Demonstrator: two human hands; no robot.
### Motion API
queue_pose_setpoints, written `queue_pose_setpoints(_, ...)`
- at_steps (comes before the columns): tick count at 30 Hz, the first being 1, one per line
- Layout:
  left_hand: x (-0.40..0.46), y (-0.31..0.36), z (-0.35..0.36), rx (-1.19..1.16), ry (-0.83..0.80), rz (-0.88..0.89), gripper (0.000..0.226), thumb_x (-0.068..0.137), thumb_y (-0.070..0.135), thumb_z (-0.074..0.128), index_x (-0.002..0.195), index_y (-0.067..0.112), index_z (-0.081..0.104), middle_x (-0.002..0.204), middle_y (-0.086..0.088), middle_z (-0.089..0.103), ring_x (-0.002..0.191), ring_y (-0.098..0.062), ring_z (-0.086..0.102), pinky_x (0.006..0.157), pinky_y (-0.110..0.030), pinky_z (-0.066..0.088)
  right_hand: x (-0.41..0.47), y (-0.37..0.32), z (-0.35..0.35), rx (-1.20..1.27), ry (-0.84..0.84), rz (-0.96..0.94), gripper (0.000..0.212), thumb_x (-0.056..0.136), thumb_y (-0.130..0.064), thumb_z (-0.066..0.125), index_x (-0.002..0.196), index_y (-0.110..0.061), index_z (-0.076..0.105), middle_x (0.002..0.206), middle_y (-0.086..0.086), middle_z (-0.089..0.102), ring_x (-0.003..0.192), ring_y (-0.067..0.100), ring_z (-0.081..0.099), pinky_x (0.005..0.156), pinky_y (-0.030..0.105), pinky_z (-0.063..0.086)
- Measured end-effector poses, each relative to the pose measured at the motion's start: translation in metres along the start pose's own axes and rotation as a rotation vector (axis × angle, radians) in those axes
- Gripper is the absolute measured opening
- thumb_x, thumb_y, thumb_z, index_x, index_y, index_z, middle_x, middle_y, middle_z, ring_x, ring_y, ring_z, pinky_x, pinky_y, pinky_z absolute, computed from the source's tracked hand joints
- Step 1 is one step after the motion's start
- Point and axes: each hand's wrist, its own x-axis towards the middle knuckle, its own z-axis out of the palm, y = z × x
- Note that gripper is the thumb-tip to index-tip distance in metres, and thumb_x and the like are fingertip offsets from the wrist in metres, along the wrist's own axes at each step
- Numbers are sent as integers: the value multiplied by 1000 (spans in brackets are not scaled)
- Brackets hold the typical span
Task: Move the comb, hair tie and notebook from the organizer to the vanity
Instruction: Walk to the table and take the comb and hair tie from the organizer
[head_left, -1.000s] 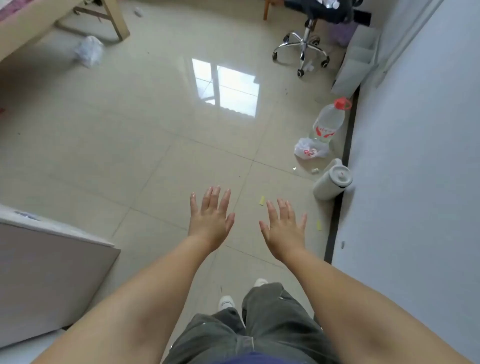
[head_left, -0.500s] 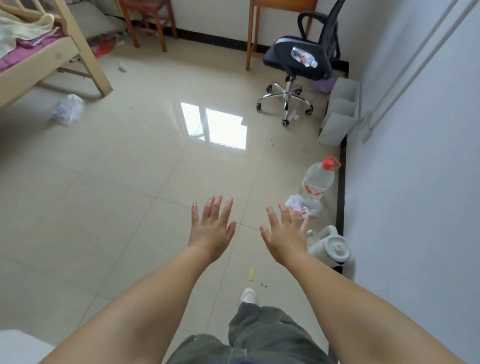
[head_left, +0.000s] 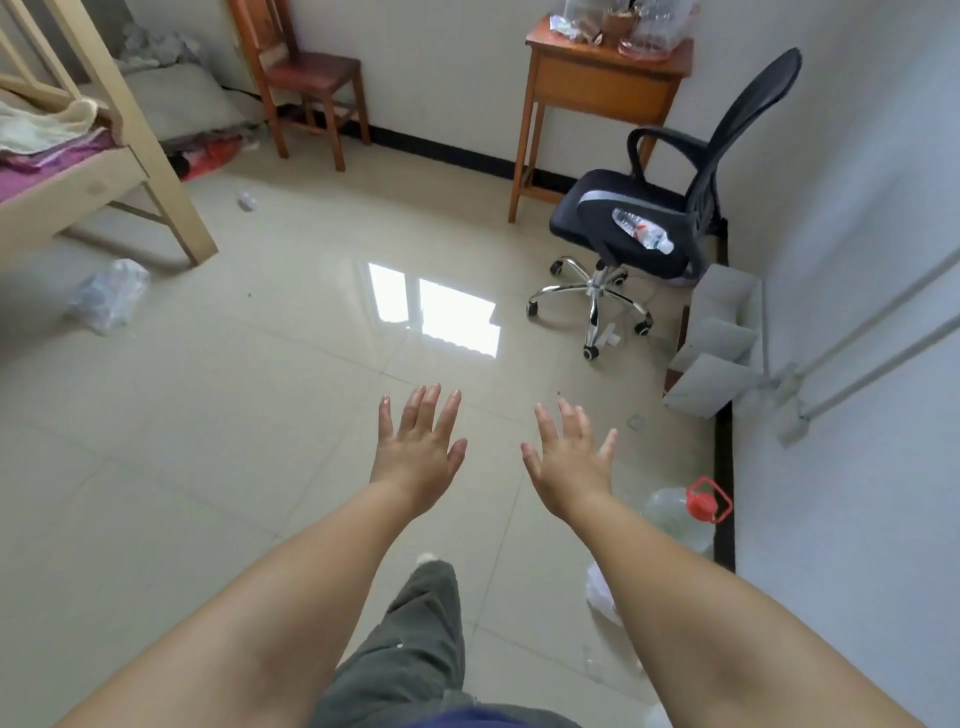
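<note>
At twelve o'clock above the tiled floor (head_left: 218, 441), the left hand (head_left: 415, 457) and right hand (head_left: 571, 465) spread empty; comb, hair tie and notebook (light, probably easily pinched) are nowhere in view.

Your two arms are bare all the way up, with no sleeves, no watch and no rings that can be seen. Your left hand (head_left: 415, 457) and your right hand (head_left: 571, 462) wear no gloves. Your nails are short and plain. At 6 o'clock in the view you can see a bit of your dark blue top (head_left: 467, 719). Just above it, your trousers (head_left: 410, 654) are grey-green, loose and a little wrinkled, with a small pale dot on the leg. A white shoe tip (head_left: 427, 558) pokes out past the trouser end.
</note>
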Motion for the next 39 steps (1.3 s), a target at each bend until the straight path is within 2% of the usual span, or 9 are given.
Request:
queue_pose_setpoints(5,151,-37,-34,4,-17,25,60,94,45,14,146,24,-10,158,-4,0,146,-19,-5,114,-54,-7,130,-16,-43,36,-3,60,57,94,-48,22,146,-31,5,158,3,5,145,23,0,111,62,-1)
queue_pose_setpoints(13,396,-49,-47,-3,-18,87,60,94,46,12,145,26,-13,159,-3,-1,146,-20,-5,114,-53,-6,362,1,-94,39,42,126,57,95,-47,21,146,-31,3,158,4,1,145,24,-2,113,62,1)
queue_pose_setpoints(20,630,-47,-79,-39,30,18,61,94,45,16,145,25,-12,158,-2,0,145,-18,-4,115,-52,-5,596,32,-156,-18,63,101,57,94,-49,19,146,-33,1,159,2,1,145,21,-2,113,59,3)
queue_pose_setpoints(27,831,-69,-93,-62,-1,-40,61,94,45,17,146,25,-10,158,-2,0,145,-18,-3,115,-52,-5,809,36,-212,15,85,64,56,94,-47,19,146,-32,2,158,3,2,145,22,-1,113,57,2)
queue_pose_setpoints(34,1096,-106,-126,23,34,103,61,94,47,14,146,26,-10,159,-1,-1,146,-18,-5,116,-52,-4,1041,32,-264,58,151,183,56,95,-48,19,146,-31,2,159,4,2,146,23,-2,116,56,3)
queue_pose_setpoints(39,1267,-119,-174,41,50,159,61,94,47,15,146,25,-7,159,-3,2,146,-20,-2,117,-52,-1,1169,38,-323,73,199,253,57,95,-48,20,147,-30,3,159,4,5,146,24,0,115,53,4)
